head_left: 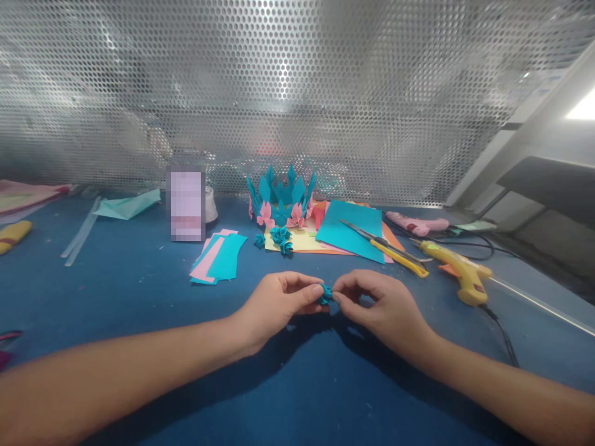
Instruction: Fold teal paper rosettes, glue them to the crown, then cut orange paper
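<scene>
Between my two hands is a small blue paper flower (326, 295), held just above the blue table. My left hand (283, 301) pinches it between thumb and fingers from the left. From the right, my right hand (379, 301) grips its edge with thumb and forefinger pressed together. Part of the flower is hidden by my fingertips. Several more blue paper flowers (280, 235) lie beyond my hands. Behind them stands a blue paper crown (281, 197) with pointed leaves and pink paper flowers (266, 214) around its base.
Blue and pink paper strips (225, 260) lie left of centre. A utility knife (400, 257) and scissors rest near stacked coloured paper (348, 226). Rightward are a yellow glue gun (458, 269) with a cord and a pink glue gun (418, 223). A phone (187, 203) stands upright before a perforated metal panel (279, 93).
</scene>
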The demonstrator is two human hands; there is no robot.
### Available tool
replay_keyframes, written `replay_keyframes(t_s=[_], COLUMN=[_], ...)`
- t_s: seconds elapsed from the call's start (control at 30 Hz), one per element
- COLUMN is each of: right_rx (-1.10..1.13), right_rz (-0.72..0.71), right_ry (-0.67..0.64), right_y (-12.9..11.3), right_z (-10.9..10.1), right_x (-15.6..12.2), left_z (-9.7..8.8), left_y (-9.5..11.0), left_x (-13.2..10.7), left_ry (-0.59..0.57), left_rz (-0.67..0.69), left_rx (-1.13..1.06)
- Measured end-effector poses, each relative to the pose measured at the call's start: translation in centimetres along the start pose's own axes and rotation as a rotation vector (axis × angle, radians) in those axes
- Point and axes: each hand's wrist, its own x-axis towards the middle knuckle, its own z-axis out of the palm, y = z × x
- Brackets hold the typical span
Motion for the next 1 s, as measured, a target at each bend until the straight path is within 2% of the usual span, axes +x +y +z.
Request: replay_keyframes(t_s=[0.33, 0.53, 0.7, 0.77, 0.83, 1.0], right_rx=[0.08, 0.138, 0.114, 0.073, -0.011, -0.344], right_rz=[0.096, 0.177, 0.168, 0.11, -0.018, -0.512], right_ry=[-0.059, -0.095, -0.104, -0.095, -0.062, 0.056], right_y=[-0.01, 0.2, 0.11, 0.09, 0.1, 0.44], right_z=[0.04, 0.08, 0.04, -0.06, -0.17, -0.35], right_x=[-0.11, -0.18, -0.17, -0.17, -0.18, -0.43], left_z=[-0.27, -0.25, -0.21, -0.2, -0.21, -0.3], left_y=[-0.41, -0.45, -0.37, -0.34, -0.33, -0.21], left_x=[-0.01, -0.12, -0.08, -0.02, 0.04, 0.05], left_ry=[-0.031, -0.007, -0.004, -0.01, -0.02, -0.059], left_rz=[0.061, 0.075, 0.089, 0.073, 0.039, -0.052], left_rx=[0.022, 0.016, 0.037, 0.032, 0.02, 0.055])
